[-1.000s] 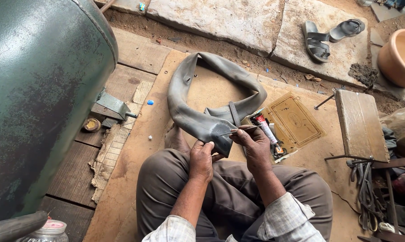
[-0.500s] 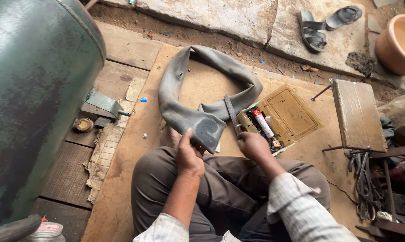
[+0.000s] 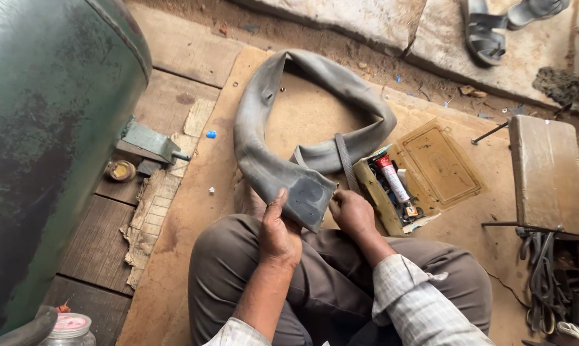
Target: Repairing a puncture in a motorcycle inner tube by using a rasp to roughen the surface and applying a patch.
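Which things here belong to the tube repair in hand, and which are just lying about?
In use:
inner tube
dark patch
left hand
right hand
open box holding a glue tube

Lying about:
sandals
green tank
wooden stool
jar

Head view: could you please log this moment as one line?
left hand: holds tube fold on knee | right hand: at fold edge, beside box | patch area: dark, facing up
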